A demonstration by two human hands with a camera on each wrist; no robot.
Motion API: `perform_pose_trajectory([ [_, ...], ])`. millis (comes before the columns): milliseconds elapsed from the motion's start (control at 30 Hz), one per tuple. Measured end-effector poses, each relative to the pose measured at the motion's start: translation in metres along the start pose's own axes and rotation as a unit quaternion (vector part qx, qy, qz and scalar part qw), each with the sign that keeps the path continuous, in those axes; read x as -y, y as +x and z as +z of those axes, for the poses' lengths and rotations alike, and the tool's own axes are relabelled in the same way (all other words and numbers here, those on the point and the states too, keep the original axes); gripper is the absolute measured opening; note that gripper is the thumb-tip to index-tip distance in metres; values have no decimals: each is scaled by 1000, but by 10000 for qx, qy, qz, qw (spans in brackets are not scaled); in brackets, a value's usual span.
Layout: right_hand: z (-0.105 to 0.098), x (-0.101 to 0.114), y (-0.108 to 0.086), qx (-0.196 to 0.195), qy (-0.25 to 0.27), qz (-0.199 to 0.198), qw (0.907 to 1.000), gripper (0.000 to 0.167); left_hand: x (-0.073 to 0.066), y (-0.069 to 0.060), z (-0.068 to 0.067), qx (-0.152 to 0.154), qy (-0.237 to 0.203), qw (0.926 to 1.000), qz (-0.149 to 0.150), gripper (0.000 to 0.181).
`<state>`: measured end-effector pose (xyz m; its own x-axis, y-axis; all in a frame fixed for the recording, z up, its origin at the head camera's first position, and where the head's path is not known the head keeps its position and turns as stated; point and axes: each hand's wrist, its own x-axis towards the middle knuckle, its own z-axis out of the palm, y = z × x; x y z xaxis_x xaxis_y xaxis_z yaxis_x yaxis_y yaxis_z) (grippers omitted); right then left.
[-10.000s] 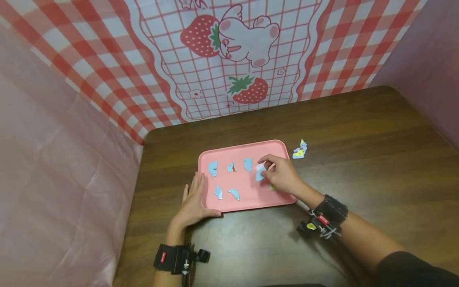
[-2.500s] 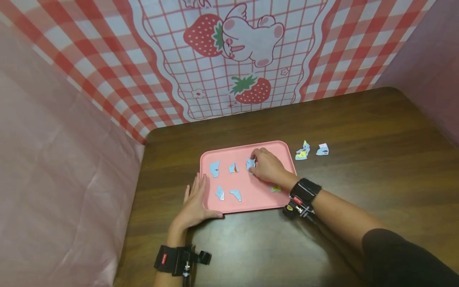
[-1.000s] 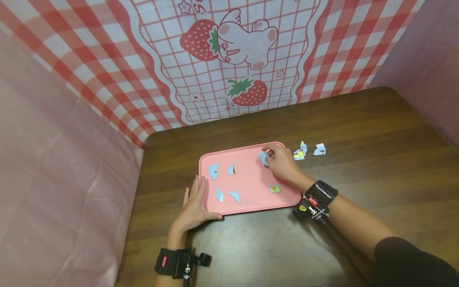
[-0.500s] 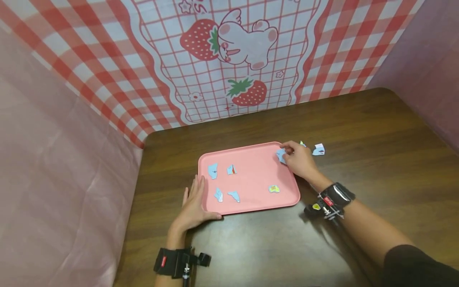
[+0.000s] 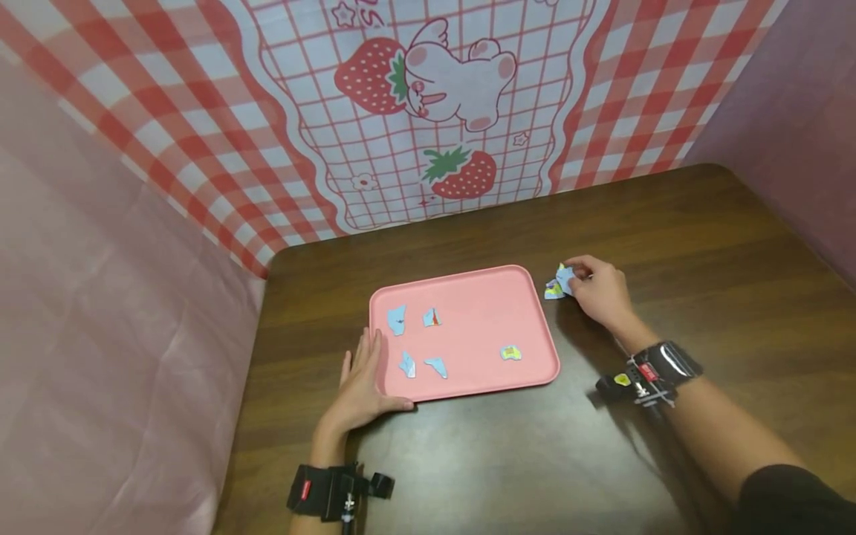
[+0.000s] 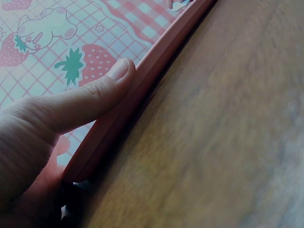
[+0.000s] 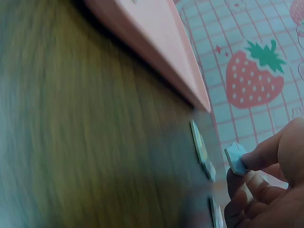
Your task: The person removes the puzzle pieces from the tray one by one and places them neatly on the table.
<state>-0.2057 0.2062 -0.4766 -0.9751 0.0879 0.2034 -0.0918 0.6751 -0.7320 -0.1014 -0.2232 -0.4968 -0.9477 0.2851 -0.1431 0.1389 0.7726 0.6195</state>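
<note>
Between thumb and fingertips, my right hand (image 5: 603,293) pinches a light-blue puzzle piece (image 5: 565,278); the right wrist view shows the same thin piece (image 7: 235,159) tilted above the table. Just beneath it lies a yellow and purple puzzle piece (image 5: 553,290), partly covered. Another piece on the table is mostly hidden behind the right hand. My left hand (image 5: 357,383) rests at the front left corner of the pink tray (image 5: 468,281), fingers straight along its left side. In the left wrist view the thumb (image 6: 95,97) lies on the tray's rim.
On the tray lie several flat pieces: a blue one (image 5: 397,320), one with a red mark (image 5: 432,317), two more blue ones at the lower left, and a yellow one (image 5: 511,353). Behind the brown wooden table (image 5: 655,215) hangs a strawberry-print cloth (image 5: 461,89).
The right hand pinched a light-blue puzzle piece from the tray's upper row and carried it right, past the rim. Earlier, another piece went to the table. The left hand stays put.
</note>
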Motion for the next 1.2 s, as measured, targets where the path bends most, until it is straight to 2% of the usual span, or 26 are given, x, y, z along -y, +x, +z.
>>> perform_pose_trajectory([
  [333, -27, -30, 7, -198, -405, 247, 9987, 31, 1, 0, 0, -13, -39, 10000, 6, 139],
  [667, -51, -54, 17, -162, -756, 541, 9955, 35, 1, 0, 1, -28, -70, 10000, -41, 139],
  [900, -59, -71, 22, 50, -1093, 264, 9936, 34, 1, 0, 2, 5, -73, 10000, 5, 139],
  [1100, -59, -74, 25, 139, -1179, 387, 9922, 36, 4, 0, 2, -24, 98, 9999, 63, 139],
  [1200, -59, -74, 25, 118, -1210, 441, 9916, 35, 3, 1, 2, -15, 51, 10000, 80, 138],
])
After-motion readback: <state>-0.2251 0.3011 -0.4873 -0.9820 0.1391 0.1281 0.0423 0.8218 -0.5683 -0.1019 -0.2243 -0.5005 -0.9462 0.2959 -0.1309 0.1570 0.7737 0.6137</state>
